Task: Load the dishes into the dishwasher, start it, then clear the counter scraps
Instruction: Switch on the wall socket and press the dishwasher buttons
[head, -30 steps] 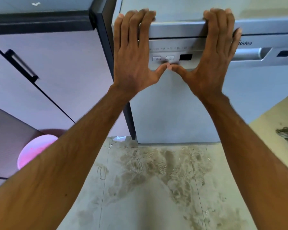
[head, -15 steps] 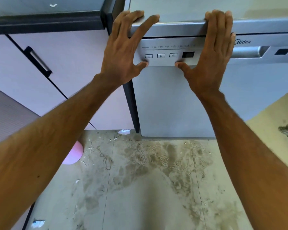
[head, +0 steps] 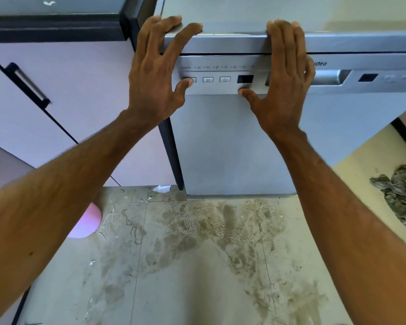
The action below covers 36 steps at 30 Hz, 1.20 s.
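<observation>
A silver dishwasher (head: 232, 141) stands in front of me with its door closed. Its control panel (head: 220, 73) has three small buttons and a dark display (head: 245, 79). My left hand (head: 155, 71) rests its fingers on the dishwasher's top left edge, and its thumb touches the leftmost button (head: 192, 80). My right hand (head: 284, 76) lies flat over the panel, fingers up over the top edge, thumb at the panel's lower rim. The door handle (head: 328, 78) shows just right of that hand. No dishes are in view.
Pale cabinet doors (head: 80, 95) with a black handle (head: 26, 83) stand to the left under a dark counter edge. The tiled floor (head: 185, 254) is stained and littered with small scraps. A crumpled grey cloth (head: 399, 186) lies at the right. A pink round object (head: 85, 221) shows under my left arm.
My left hand slid from the middle of the panel to its left end, and its thumb now sits on the leftmost button. My right hand stayed roughly in place. The view shifted slightly left.
</observation>
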Tool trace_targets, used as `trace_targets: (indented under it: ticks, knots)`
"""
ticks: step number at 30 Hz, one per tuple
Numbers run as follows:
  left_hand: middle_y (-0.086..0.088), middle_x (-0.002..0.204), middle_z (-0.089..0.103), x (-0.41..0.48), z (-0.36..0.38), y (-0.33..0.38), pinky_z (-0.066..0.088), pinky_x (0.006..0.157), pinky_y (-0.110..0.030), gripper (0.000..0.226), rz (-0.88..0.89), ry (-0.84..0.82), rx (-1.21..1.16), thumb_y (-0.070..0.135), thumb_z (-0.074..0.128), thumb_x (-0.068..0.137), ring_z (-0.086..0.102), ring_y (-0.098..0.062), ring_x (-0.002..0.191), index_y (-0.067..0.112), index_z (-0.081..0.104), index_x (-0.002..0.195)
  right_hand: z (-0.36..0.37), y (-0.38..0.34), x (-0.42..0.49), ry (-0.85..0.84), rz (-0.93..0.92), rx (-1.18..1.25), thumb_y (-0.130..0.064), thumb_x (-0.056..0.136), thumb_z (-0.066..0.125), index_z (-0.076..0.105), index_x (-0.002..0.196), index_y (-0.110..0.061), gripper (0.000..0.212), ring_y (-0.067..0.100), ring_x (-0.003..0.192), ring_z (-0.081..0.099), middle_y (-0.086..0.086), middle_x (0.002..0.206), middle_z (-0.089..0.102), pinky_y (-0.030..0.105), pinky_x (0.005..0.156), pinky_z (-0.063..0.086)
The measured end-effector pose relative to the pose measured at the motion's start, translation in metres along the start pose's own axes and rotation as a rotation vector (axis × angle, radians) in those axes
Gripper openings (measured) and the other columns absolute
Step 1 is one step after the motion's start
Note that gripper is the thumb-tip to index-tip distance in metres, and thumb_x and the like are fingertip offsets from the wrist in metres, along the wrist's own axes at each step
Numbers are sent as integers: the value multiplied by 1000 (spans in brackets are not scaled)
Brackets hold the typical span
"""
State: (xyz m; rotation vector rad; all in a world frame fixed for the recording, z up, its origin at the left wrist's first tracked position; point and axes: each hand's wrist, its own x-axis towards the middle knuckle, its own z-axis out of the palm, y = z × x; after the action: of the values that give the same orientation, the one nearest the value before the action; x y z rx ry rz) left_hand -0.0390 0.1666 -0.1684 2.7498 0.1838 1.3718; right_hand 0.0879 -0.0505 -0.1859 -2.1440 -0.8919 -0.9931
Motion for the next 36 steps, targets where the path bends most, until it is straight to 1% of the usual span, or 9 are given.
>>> trace_targets:
  ticks: [4,8,11,14,17,23,27,31,36]
  knots:
    - [-10,149,42,0,-3,3,34,117,-39,68,-13,-5,-6,58,60,90,31,-33,142,20,45,146,-1,-1,0,14,-3,19,-66,84,64,37,153,-4,97,31,152,24,12,161,33,36,121,15]
    - [-10,153,36,1,-5,1,19,121,-29,79,4,-90,3,64,63,86,25,-33,145,22,39,149,-4,-5,-1,-5,21,7,-60,82,67,36,154,-7,95,29,153,23,9,162,33,46,119,24]
    - [-10,154,35,1,-6,3,14,119,-25,84,-18,-104,34,68,63,83,22,-32,146,23,38,150,-6,-5,0,-28,22,-9,-56,80,69,34,155,-8,96,27,153,22,7,163,32,46,119,25]
    - [-10,154,35,2,-6,8,18,120,-29,86,-31,-85,41,70,63,82,22,-33,146,24,39,149,-11,0,2,-43,-13,-6,-58,81,68,35,155,-10,94,26,153,23,6,163,32,43,116,28]
    - [-11,153,36,1,-5,12,27,120,-39,85,-54,-67,34,69,64,81,22,-36,146,23,41,149,-14,6,2,-63,-33,-12,-49,78,73,35,156,-11,94,24,153,23,4,163,32,41,116,28]
    - [-11,154,34,-2,-4,21,34,117,-46,86,-114,-52,26,65,68,79,18,-38,147,24,41,149,-9,5,2,-48,-17,-13,-40,76,78,34,156,-11,96,27,153,23,6,163,32,42,118,27]
    - [-11,156,32,-4,-3,23,38,114,-49,86,-136,-58,29,63,67,80,15,-39,148,24,39,151,-7,3,0,-53,-5,-11,-38,78,78,33,156,-11,94,26,153,21,6,164,30,40,120,20]
    - [-11,157,29,-6,-1,26,43,111,-50,84,-156,-57,40,61,67,82,12,-40,148,25,36,152,-9,1,1,-48,-2,-2,-38,80,77,34,155,-9,92,27,153,22,7,163,31,40,120,21]
    - [-9,159,26,-7,-1,30,45,108,-49,82,-188,-74,58,56,67,84,9,-39,149,27,34,153,-9,-1,1,-52,7,7,-40,83,75,35,155,-8,89,28,153,21,9,163,31,35,121,14]
